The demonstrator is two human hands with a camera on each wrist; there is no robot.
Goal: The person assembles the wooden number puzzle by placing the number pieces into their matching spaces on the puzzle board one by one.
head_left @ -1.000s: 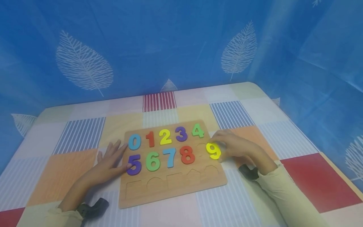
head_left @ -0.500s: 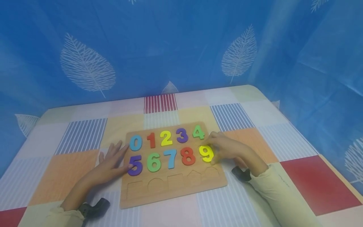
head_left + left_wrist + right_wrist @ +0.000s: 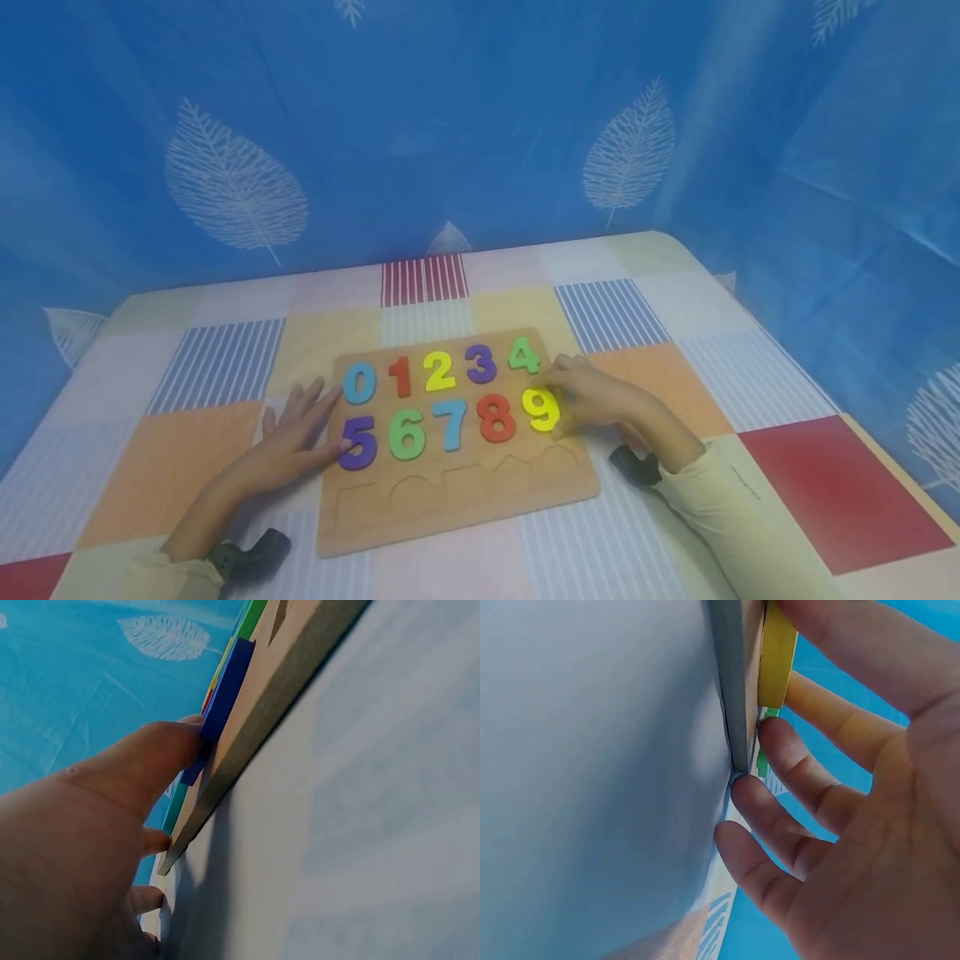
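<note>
A wooden number puzzle board (image 3: 457,517) lies on the table with two rows of coloured digits. My right hand (image 3: 600,396) holds the yellow number 9 (image 3: 542,410) between thumb and index finger at the right end of the second row. In the right wrist view the yellow 9 (image 3: 778,660) stands proud of the board, and the other fingers reach along the board's edge. My left hand (image 3: 281,454) lies at the board's left side, fingers extended. Its thumb touches the purple number 5 (image 3: 358,443), seen as a thick edge in the left wrist view.
Blue 0 (image 3: 359,384), red 1, yellow 2, purple 3 and green 4 (image 3: 524,356) form the top row. Green 6, blue 7 and red 8 (image 3: 496,418) sit beside the 9. Outlined shapes line the board's front. A patchwork cloth (image 3: 442,575) covers the table; a blue curtain (image 3: 465,108) hangs behind.
My right hand has moved left with the yellow 9, from over the board's right edge to beside the red 8. The left hand stays at the purple 5. The head view has tilted slightly up.
</note>
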